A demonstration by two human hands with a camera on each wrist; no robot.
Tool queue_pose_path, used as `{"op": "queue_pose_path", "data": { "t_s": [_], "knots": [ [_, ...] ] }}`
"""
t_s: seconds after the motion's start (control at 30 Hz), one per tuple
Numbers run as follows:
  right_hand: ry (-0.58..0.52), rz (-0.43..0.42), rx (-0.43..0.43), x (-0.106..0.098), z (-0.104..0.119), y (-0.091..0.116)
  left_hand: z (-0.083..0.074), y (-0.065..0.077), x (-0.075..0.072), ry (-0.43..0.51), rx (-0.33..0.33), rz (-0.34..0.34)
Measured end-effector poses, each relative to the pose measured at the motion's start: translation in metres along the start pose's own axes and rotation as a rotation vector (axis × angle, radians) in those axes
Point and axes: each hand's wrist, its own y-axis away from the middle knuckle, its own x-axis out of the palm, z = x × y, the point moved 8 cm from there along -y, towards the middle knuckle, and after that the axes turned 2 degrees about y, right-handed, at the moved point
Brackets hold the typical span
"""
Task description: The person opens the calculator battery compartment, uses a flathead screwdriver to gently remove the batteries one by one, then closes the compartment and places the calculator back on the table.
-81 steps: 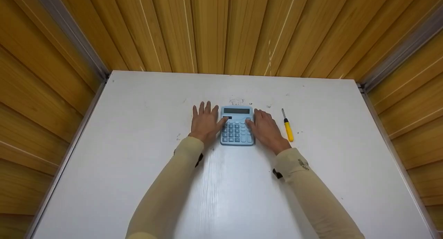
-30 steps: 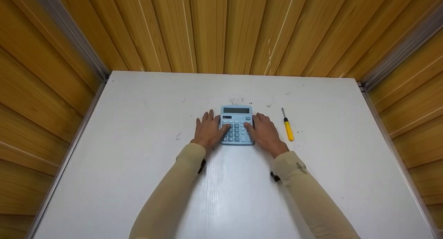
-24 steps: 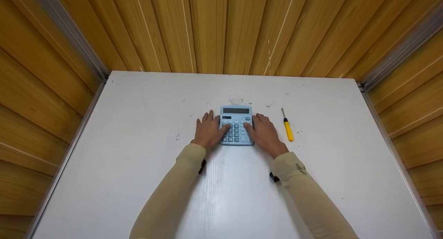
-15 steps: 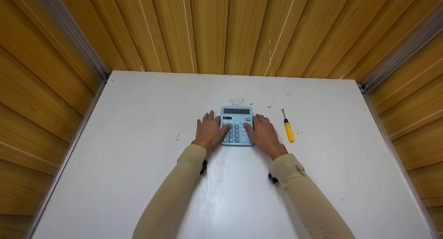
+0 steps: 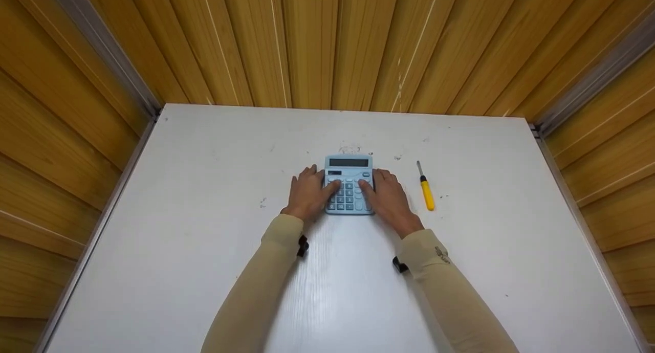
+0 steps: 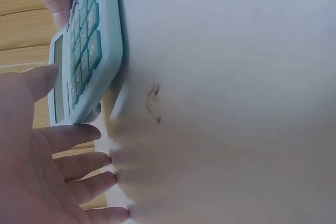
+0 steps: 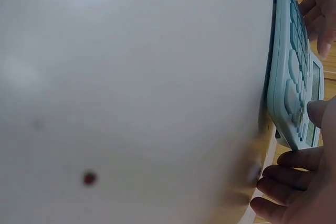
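Note:
A light blue calculator (image 5: 349, 186) lies face up on the white table, its display at the far end. My left hand (image 5: 308, 193) grips its left side, thumb over the keys and index finger along the edge. In the left wrist view the other fingers (image 6: 92, 186) of that hand reach to the tabletop. My right hand (image 5: 390, 197) holds the opposite side in the same way, with its thumb (image 7: 316, 113) over the face in the right wrist view. Both hands cover some of the keys.
A screwdriver (image 5: 427, 193) with a yellow handle lies to the right of my right hand, its tip pointing away. The white table (image 5: 153, 240) bears small dark marks. Wood-patterned panels (image 5: 307, 46) stand around the back and sides.
Both hands have slid slightly nearer along the calculator's sides since the earliest frame, the thumbs moving down its face. Lately the calculator has shifted very slightly left and away. The screwdriver stays put.

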Motion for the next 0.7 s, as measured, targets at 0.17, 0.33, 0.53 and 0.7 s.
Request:
{"op": "queue_pose_path", "data": {
  "t_s": [0.17,0.33,0.53,0.7],
  "knots": [
    [-0.055,-0.017,-0.013,-0.001,0.001,0.001,-0.001,0.0,-0.002,0.032,0.002,-0.014],
    [-0.113,-0.047,-0.035,-0.004,0.002,0.003,-0.003,0.0,-0.004,0.08,0.011,-0.03],
    [-0.157,-0.088,-0.051,-0.009,0.002,0.005,-0.006,0.002,-0.006,0.145,0.034,-0.051],
    [-0.188,-0.116,-0.048,-0.014,0.002,0.008,-0.009,0.004,-0.009,0.189,0.063,-0.067]
  ]
}}
